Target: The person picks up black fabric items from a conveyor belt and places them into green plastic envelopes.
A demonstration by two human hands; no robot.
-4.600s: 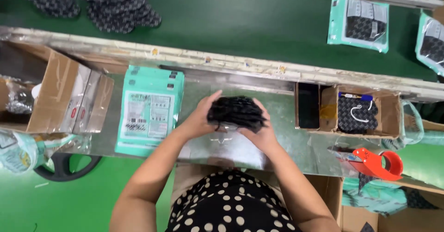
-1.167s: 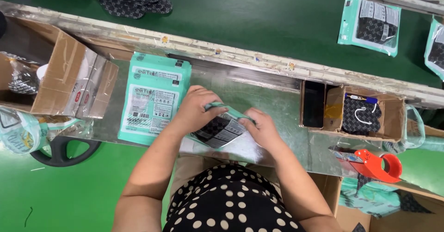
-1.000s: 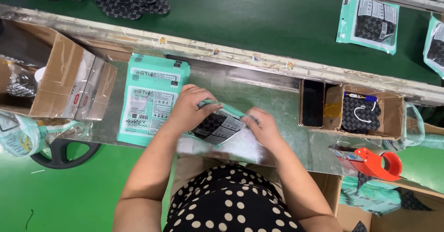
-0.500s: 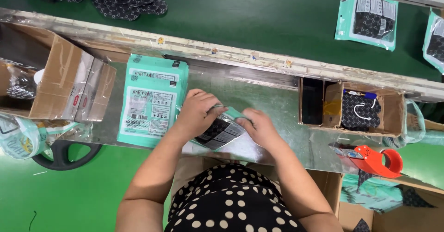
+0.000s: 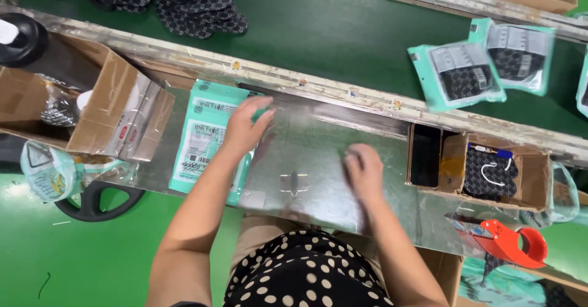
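Both hands empty since before; left hand (image 5: 245, 129) on teal packet stack (image 5: 205, 138)

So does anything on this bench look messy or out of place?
Mostly tidy. The odd bits: the filled teal packets on the green belt lie tilted and overlapping rather than in a row, and the cardboard box at the left has torn, taped flaps. The left hand rests on a neat stack of teal bags.

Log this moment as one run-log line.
left hand on teal pouch stack | right hand empty on metal worktop | filled pouches on belt
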